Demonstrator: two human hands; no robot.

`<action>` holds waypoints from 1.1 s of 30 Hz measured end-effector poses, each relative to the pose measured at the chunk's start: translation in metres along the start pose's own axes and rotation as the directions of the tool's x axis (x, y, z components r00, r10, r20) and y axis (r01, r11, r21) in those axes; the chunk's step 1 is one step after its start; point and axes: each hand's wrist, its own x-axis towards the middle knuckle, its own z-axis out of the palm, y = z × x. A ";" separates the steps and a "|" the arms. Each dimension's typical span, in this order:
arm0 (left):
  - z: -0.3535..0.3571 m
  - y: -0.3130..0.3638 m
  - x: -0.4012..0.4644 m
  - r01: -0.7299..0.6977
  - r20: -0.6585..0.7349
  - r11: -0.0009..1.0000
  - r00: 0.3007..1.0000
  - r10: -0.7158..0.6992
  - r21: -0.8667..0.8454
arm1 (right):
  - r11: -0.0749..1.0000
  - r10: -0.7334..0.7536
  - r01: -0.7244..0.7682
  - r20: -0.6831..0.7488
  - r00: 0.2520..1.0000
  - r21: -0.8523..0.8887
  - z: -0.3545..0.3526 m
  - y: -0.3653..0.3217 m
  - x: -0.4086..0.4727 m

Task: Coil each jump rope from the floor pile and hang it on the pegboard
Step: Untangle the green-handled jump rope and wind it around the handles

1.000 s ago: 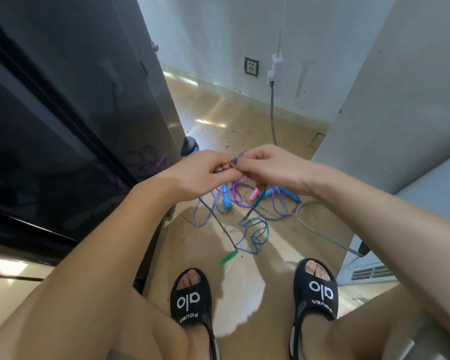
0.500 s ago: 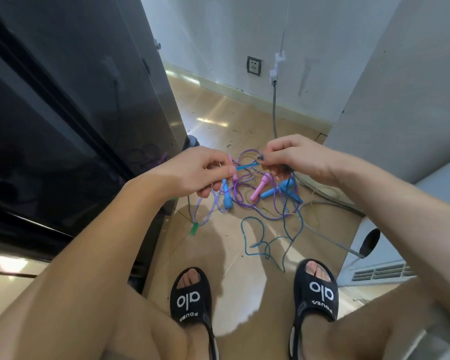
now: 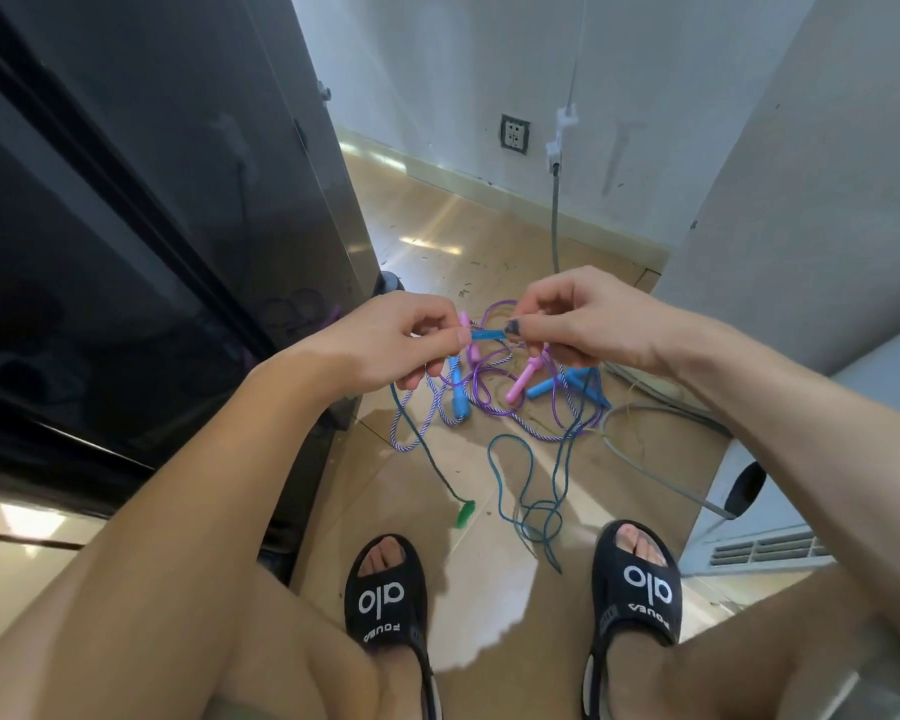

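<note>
Hands up front: your left hand [image 3: 385, 345] and right hand [image 3: 583, 324] each pinch one end of a teal cord [image 3: 488, 335], axis 9-to-3. Pile [image 3: 510, 392] lies on the floor at 12, below both grips. Pegboard not visible.

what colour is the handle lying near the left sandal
Green handle, clearest in the head view.

Compared with a second ago, the left hand [image 3: 385, 340] and right hand [image 3: 583, 324] no longer touch; a short stretch of thin teal cord jump rope [image 3: 489, 334] now spans the gap between them. Its small green plastic handle [image 3: 464, 513], which swung up beside the dark cabinet half a second ago, now rests on the tan floor ahead of the left black sandal [image 3: 388, 600].
</note>
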 end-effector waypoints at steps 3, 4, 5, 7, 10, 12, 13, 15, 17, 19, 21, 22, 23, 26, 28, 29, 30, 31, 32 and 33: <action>0.000 0.001 -0.001 0.026 0.009 0.999 1.000 -0.026 0.020 | 1.000 -0.006 0.007 -0.038 0.999 0.011 -0.005 0.009 0.003; -0.002 0.000 -0.002 0.038 0.009 0.999 0.999 -0.039 0.036 | 1.000 -0.001 0.000 -0.091 0.996 -0.011 -0.009 0.017 0.006; -0.004 -0.001 -0.003 0.049 0.002 0.997 0.999 -0.049 0.051 | 0.998 0.008 -0.018 -0.159 0.987 -0.059 -0.016 0.026 0.009; -0.007 -0.002 -0.005 0.062 -0.021 0.996 0.998 -0.060 0.065 | 0.972 0.097 -0.154 -0.298 0.950 -0.175 -0.037 0.051 0.011; -0.006 -0.003 -0.007 0.064 -0.028 0.996 0.998 -0.062 0.054 | 0.704 0.323 -0.527 -0.446 0.834 -0.476 -0.058 0.083 0.004; -0.003 0.000 -0.006 0.056 -0.018 0.997 0.998 -0.055 0.055 | 0.620 0.376 -0.532 -0.377 0.847 -0.577 -0.048 0.080 0.000; -0.002 0.002 -0.005 0.046 -0.009 0.998 0.999 -0.045 0.046 | 0.699 0.339 -0.449 -0.296 0.893 -0.556 -0.039 0.072 0.002; 0.001 0.007 -0.003 0.024 0.011 1.000 1.000 -0.025 0.006 | 0.940 0.186 -0.214 -0.125 0.975 -0.267 -0.009 0.044 0.007; 0.004 0.011 -0.002 0.011 0.018 1.000 1.000 -0.011 0.001 | 0.996 0.080 -0.080 -0.005 0.997 -0.025 0.019 0.016 0.009; 0.005 0.012 -0.001 0.005 0.022 1.000 1.000 -0.005 0.013 | 0.998 0.028 -0.031 0.039 0.999 0.060 0.030 0.009 0.011; 0.006 0.012 -0.001 0.004 0.021 1.000 1.000 -0.004 -0.001 | 0.981 0.024 -0.040 0.087 0.996 0.190 0.028 0.013 0.011; 0.006 0.012 -0.002 0.008 0.021 1.000 1.000 -0.007 -0.011 | 0.971 0.027 -0.052 0.112 0.993 0.232 0.026 0.014 0.010; 0.006 0.012 -0.003 0.014 0.022 1.000 1.000 -0.014 -0.019 | 0.971 0.025 -0.055 0.129 0.991 0.233 0.024 0.016 0.010; 0.004 0.009 -0.004 0.047 0.028 0.999 0.999 -0.047 -0.014 | 0.996 0.026 -0.027 0.005 1.000 0.086 0.009 0.025 0.012; 0.001 0.005 -0.004 0.069 0.015 0.998 0.998 -0.069 -0.012 | 0.993 0.093 -0.103 -0.166 0.982 -0.053 -0.011 0.038 0.011; 0.001 0.004 -0.004 0.073 0.005 0.997 0.997 -0.073 -0.010 | 0.981 0.148 -0.173 -0.238 0.960 -0.087 -0.022 0.048 0.010; 0.001 0.004 -0.004 0.071 0.001 0.998 0.998 -0.071 0.000 | 0.960 0.211 -0.253 -0.277 0.937 -0.123 -0.030 0.055 0.007; 0.002 0.005 -0.004 0.063 0.004 0.998 0.998 -0.063 0.016 | 0.924 0.278 -0.335 -0.277 0.920 -0.186 -0.034 0.060 0.003; 0.003 0.006 -0.003 0.052 0.012 0.998 0.999 -0.052 0.034 | 0.880 0.319 -0.388 -0.266 0.910 -0.272 -0.034 0.063 0.001; 0.004 0.008 -0.002 0.039 0.022 0.998 0.999 -0.041 0.048 | 0.856 0.313 -0.387 -0.253 0.915 -0.343 -0.030 0.063 0.001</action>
